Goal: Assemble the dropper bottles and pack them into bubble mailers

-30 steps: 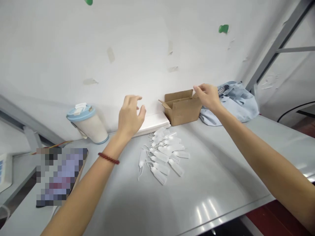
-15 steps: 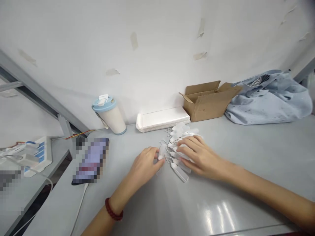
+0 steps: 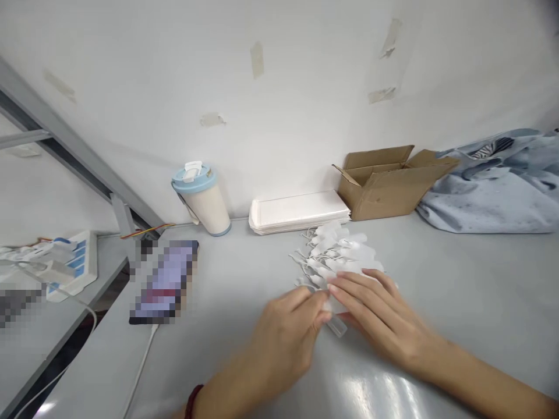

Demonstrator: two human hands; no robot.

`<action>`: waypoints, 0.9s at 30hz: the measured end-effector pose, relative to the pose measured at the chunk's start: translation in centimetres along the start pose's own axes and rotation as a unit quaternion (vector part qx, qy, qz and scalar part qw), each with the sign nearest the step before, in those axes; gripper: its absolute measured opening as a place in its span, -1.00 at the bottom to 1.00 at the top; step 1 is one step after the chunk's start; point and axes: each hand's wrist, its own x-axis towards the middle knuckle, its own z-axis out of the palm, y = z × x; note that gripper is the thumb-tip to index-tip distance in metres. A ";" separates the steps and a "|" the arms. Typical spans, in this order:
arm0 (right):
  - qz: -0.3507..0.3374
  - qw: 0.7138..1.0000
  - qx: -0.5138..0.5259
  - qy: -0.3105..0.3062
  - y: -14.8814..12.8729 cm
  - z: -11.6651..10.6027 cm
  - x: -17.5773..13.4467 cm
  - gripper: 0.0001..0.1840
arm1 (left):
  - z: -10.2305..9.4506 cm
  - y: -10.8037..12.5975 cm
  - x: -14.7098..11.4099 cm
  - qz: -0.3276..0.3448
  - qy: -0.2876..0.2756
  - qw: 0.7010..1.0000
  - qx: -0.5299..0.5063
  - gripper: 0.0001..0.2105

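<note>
A pile of small translucent white plastic pieces with thin white cords (image 3: pixel 345 247) lies on the grey table; their exact kind is unclear. At the near side of the pile, my left hand (image 3: pixel 290 331) has thumb and fingers pinched together on one such piece, mostly hidden by the fingers. Just under the pinch, the end of another clear piece (image 3: pixel 337 326) shows. My right hand (image 3: pixel 384 317) rests over the pile's right near part with its fingers stretched out, the tips close to my left fingers. What lies under the right palm is hidden.
Behind the pile sits a stack of white flat sleeves (image 3: pixel 301 210), beside an open cardboard box (image 3: pixel 386 192). Bluish cloth (image 3: pixel 502 198) lies at right. A cup with a blue lid (image 3: pixel 203 201), a phone (image 3: pixel 166 282) on a cable and a power strip (image 3: pixel 76 267) are at left.
My left hand has moved right and nearer, its fingers closing into a pinch. The right hand has come lower, fingers straighter, beside the left one. The view has shifted slightly left.
</note>
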 end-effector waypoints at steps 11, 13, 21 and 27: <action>0.235 0.899 0.351 -0.112 2.9 -1.7 3.6 -0.69 | -0.7 -0.9 0.8 -0.064 0.161 0.978 -0.115 -0.81; 0.267 0.886 0.366 -0.103 3.3 -1.4 3.8 -0.67 | -0.8 -0.9 1.0 -0.090 0.161 0.975 -0.120 -0.82; 0.356 0.846 0.393 -0.045 2.4 -0.1 1.5 -0.72 | -0.6 -0.6 1.0 -0.146 0.113 0.968 -0.168 -0.81; 0.395 0.793 0.464 -0.016 1.3 -1.0 2.2 -0.71 | -1.0 0.7 0.9 -0.170 0.113 0.955 -0.216 -0.82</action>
